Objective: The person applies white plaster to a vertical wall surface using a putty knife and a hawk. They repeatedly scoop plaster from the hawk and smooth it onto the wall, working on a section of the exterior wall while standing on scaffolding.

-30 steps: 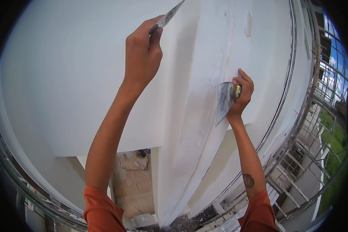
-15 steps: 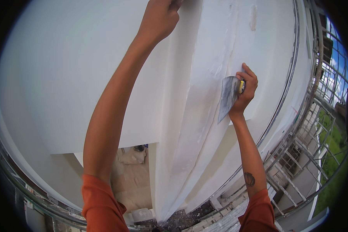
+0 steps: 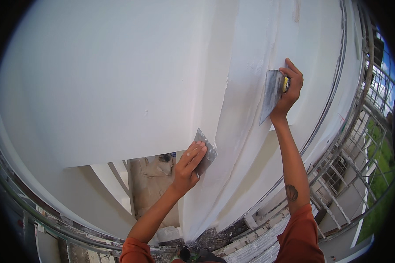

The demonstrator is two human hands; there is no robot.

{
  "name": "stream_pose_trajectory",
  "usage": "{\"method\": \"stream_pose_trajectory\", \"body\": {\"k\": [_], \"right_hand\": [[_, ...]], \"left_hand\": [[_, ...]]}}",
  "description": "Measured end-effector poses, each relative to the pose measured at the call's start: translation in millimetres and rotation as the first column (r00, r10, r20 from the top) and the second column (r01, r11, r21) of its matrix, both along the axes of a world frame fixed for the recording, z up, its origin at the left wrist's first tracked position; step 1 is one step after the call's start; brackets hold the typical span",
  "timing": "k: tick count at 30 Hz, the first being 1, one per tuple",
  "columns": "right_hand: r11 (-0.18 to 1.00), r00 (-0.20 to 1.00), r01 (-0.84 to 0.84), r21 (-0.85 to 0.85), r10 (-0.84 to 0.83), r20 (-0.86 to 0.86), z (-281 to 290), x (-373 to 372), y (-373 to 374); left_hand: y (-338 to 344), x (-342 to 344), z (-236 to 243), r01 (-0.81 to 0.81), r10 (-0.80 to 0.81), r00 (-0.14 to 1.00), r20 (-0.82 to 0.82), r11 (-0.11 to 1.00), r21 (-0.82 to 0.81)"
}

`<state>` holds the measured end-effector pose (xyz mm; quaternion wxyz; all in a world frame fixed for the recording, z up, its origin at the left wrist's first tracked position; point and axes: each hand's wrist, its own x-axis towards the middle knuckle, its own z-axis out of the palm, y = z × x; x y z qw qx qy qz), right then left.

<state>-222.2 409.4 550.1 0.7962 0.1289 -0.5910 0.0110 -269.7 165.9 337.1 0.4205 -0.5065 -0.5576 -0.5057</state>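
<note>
Head: gripping grey metal scraper (image 3: 208, 155) in left hand (image 3: 188, 168), grey yellow-handled blade (image 3: 271, 95) in right hand (image 3: 292, 90); nearer with left to long white plaster edge (image 3: 224, 96), running up-frame.

From my remote station I locate the left hand (image 3: 189, 168) low and near the centre, its fingers resting on the flat scraper (image 3: 206, 154). To its upper right I locate the right hand (image 3: 290, 91); the putty knife (image 3: 273, 93) extends leftward from it. The long band (image 3: 241, 105) passes between the two blades, running from top to bottom. The broad panel (image 3: 109, 79) lies left of the band. Below the panel's lower edge, I view the floor (image 3: 150, 185) through an opening (image 3: 130, 186). Scaffolding (image 3: 363, 98) stands far right; grass (image 3: 384, 149) lies beyond it.
</note>
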Motion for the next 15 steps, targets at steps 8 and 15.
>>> {"method": "stream_pose_trajectory", "body": {"k": [8, 15], "right_hand": [[0.999, 1.0, 0.008, 0.047, -0.007, -0.019, -6.8, -5.2, 6.2], [1.0, 0.999, 0.016, 0.01, -0.016, -0.032, 0.0, -2.3, 9.5]], "left_hand": [[-8.3, 24.7, -182.1, -0.049, 0.084, 0.949, 0.305, 0.992, -0.12], [-38.1, 7.8, -100.2, -0.284, 0.239, 0.924, 0.299, 0.952, 0.117]]}}
